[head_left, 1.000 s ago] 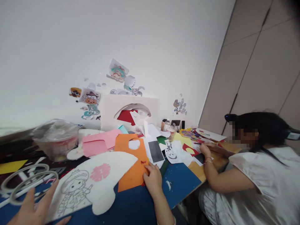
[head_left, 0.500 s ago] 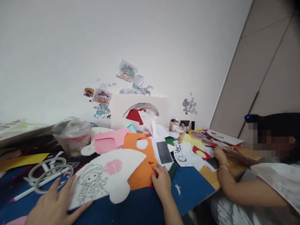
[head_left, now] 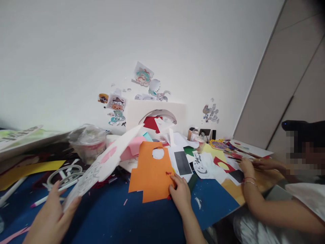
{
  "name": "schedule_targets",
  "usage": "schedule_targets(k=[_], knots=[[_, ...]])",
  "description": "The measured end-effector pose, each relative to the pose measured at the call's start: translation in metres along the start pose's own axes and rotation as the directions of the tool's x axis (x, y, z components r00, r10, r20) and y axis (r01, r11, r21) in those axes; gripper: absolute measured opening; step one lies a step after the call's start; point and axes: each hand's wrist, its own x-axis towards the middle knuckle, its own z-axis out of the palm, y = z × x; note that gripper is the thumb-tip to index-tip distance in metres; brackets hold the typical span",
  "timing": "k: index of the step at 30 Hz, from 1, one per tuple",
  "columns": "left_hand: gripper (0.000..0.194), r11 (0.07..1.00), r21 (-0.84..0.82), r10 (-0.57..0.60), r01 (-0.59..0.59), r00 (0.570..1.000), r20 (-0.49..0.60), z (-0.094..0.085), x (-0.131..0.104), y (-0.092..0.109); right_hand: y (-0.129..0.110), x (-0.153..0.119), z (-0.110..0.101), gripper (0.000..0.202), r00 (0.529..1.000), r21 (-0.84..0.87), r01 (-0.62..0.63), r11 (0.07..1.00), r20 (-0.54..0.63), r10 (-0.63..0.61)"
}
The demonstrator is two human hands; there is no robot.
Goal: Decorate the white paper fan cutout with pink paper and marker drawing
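Observation:
My left hand point(head_left: 52, 211) grips the lower left end of a white paper cutout point(head_left: 101, 166), with thumb and fingers on either side. The cutout is raised and tilted on edge; it bears a line-drawn figure and a pink patch. My right hand point(head_left: 181, 193) rests at the right edge of an orange paper sheet point(head_left: 152, 176), thumb and fingers apart, touching it near a small red mark. The sheet lies flat and has a round hole and stepped edges. Beneath my right hand, something red shows in part.
Rolls of tape point(head_left: 57, 178) and a pink-tipped white marker point(head_left: 42, 200) lie at left, near a plastic-covered tub point(head_left: 87, 144). Paper scraps cover the back of the blue tabletop point(head_left: 122, 220). A white box point(head_left: 130, 113) stands against the wall. At right, another person's arm point(head_left: 254, 200) reaches over the table.
My left hand has closed on the white cutout and tipped it up, uncovering more of the orange sheet and tabletop. My right hand stays by the orange sheet. The view has shifted slightly left.

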Motion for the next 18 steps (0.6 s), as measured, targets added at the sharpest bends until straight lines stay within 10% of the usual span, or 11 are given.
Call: schedule_targets(k=[8,18], knots=[[0.09,0.992,-0.116,-0.039,0.055,0.991,0.131,-0.015,-0.004,0.023,-0.003,-0.003,0.01,0.047,0.98,-0.117,0.201,0.973,0.027,-0.199],[0.079,0.998,-0.029,0.049,-0.047,0.998,0.045,-0.023,-0.004,0.025,-0.008,-0.006,0.013,0.039,0.958,0.06,0.275,0.96,-0.107,-0.268]])
